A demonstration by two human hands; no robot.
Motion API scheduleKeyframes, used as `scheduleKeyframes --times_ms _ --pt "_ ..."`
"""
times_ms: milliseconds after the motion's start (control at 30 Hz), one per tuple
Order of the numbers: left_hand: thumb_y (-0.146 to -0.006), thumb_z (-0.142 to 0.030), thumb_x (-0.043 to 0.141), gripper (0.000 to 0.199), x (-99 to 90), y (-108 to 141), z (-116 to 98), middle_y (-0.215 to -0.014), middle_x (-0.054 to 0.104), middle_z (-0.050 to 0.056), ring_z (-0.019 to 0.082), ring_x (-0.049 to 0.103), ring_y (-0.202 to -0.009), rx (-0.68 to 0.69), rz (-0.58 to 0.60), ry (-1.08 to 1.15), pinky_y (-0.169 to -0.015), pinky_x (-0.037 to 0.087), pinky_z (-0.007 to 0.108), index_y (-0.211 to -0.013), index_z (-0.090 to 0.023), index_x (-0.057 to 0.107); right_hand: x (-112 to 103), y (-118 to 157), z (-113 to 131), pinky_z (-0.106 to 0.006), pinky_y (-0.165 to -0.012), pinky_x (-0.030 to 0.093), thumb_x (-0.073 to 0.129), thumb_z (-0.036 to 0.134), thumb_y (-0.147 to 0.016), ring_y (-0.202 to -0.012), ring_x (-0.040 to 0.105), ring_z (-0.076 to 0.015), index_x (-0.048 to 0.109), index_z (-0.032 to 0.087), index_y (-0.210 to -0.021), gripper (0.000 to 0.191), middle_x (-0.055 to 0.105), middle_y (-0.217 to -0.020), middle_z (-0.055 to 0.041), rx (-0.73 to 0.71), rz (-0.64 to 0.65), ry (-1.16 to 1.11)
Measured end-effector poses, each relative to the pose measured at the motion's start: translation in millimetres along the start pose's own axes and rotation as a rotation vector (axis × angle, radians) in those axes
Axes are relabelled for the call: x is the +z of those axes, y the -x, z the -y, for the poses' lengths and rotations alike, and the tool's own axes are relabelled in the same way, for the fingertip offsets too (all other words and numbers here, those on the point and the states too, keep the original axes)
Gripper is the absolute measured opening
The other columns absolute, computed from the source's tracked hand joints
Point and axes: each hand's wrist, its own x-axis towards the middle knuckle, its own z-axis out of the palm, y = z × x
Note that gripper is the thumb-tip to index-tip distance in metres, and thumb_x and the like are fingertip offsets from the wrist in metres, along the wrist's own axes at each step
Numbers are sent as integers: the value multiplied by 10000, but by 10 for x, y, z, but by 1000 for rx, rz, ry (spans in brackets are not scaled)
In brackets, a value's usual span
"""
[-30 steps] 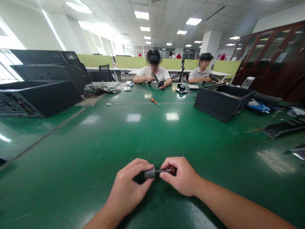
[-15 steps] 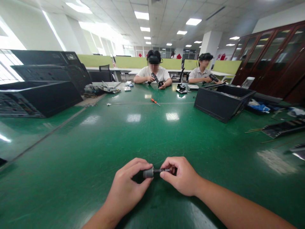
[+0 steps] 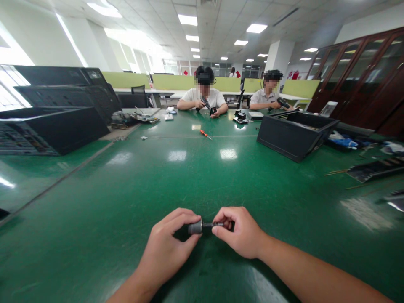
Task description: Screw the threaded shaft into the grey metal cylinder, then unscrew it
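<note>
Head view: left hand point(image 3: 172, 235) pinches a grey cylinder point(image 3: 195, 227), right hand point(image 3: 242, 233) closed on a dark rod point(image 3: 207, 225) (joining or parting, unclear), next move likely needing straight alignment.

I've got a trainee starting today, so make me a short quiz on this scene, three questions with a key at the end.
1. Which hand grips the thick grey cylinder?
2. True or false: the orange-handled screwdriver lies on the green table.
3. What does the right hand pinch? a) a drill; b) a thin dark shaft; c) an open-topped black case.

Key: 1. The left hand. 2. True. 3. b.
</note>
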Motion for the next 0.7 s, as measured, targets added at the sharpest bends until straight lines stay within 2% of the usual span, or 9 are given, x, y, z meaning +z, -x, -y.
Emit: scheduleKeyframes --times_ms 433,700 --pt "-805 -137 685 160 -18 -5 4 -922 698 -5 125 681 -832 -8 -7 13 -755 539 212 -923 -243 704 -2 -1 -1 -215 -541 371 658 181 -784 -557 491 -98 680 157 -788 33 582 -627 25 -7 -12 -20" --pt "-809 -139 676 143 -24 -26 6 -904 706 6 137 686 -819 2 -20 5 -743 546 225 -909 -235 712 5 -4 6 -213 -542 376 664 170 -768 -555 493 -98 673 158 -766 16 574 -618 26 -8 -32 -9"
